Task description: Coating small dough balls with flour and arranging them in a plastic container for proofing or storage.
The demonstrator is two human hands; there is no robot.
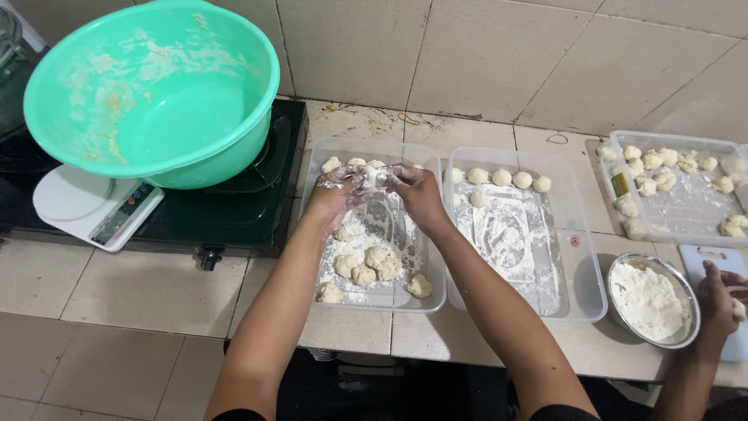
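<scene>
Left hand (333, 195) and right hand (414, 191) both cupped around one dough piece (372, 176), above far end of floured clear tray (432, 300); best rolled with light even pressure, kept over the flour; raw lumps (366, 269) near.

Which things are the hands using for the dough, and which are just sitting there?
In use: left hand, right hand, dough ball between them, floured tray, dough lumps.

Sitting there: green bowl, scale, stove, flour bowl, middle tray.
</scene>
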